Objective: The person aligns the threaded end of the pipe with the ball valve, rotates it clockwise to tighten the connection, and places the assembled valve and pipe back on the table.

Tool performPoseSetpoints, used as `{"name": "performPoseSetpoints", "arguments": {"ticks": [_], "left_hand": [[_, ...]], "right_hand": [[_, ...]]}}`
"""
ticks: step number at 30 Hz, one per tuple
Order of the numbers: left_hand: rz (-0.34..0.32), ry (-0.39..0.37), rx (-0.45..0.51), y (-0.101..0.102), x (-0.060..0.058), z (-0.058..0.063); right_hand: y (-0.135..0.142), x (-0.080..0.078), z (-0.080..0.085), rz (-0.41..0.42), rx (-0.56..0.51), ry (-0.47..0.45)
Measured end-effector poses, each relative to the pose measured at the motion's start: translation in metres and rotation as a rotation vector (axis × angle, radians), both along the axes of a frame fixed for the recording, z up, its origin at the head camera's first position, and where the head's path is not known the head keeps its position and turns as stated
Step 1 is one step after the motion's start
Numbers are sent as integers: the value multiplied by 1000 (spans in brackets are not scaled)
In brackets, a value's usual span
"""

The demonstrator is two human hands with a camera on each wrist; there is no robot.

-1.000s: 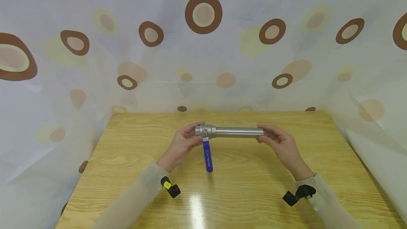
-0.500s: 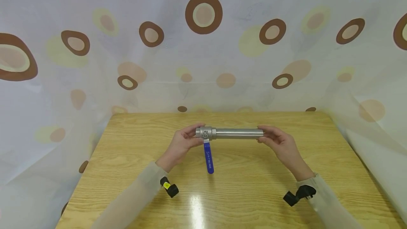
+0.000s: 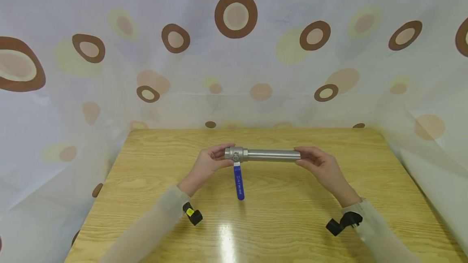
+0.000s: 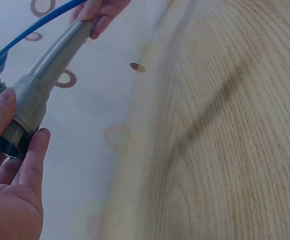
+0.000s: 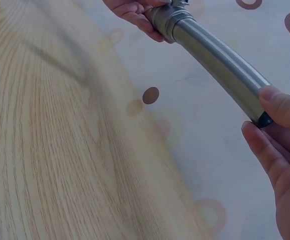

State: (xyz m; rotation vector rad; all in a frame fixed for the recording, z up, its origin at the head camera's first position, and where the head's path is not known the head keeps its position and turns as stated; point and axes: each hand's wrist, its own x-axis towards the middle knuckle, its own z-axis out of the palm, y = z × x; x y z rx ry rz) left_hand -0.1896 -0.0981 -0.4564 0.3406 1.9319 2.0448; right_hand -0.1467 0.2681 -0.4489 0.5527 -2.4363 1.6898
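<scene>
A steel ball valve with a blue lever handle is joined to a straight metal pipe. Both hands hold the piece level above the table. The left hand pinches the valve's open end between thumb and fingers, as the left wrist view also shows. At the far end of the pipe, the right hand pinches the tip with thumb and fingers. The handle points toward the person, roughly square to the pipe. In the right wrist view the pipe's end looks dark inside.
Below lies a wood-grain table, on which the piece casts a shadow. A white sheet with brown and yellow ovals hangs behind the table and at both sides. Black cameras sit on both wrists.
The valve and pipe have come slightly lower in the head view, and the pipe's right end has shifted a little left. Both hands keep their grip.
</scene>
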Motion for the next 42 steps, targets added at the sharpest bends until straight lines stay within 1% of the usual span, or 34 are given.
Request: {"name": "performPoseSetpoints", "arguments": {"ticks": [4, 10, 17, 22, 29, 34, 42], "left_hand": [[12, -5, 8, 0, -1, 0], [22, -10, -5, -1, -3, 0], [20, -13, -30, -2, -7, -4], [27, -8, -39, -2, -8, -7], [27, -14, -41, 0, -11, -8], [40, -20, -55, 0, -13, -9], [79, -14, -80, -1, -17, -18]], "right_hand": [[0, -2, -3, 1, 6, -18], [-2, -4, -6, -12, 9, -42], [-3, -6, -12, -15, 12, -37], [-2, -9, -17, -29, 37, -44], [-3, -10, -20, -36, 36, -57], [-4, -12, -24, -53, 44, -86], [-8, -14, -29, -54, 75, -127]]}}
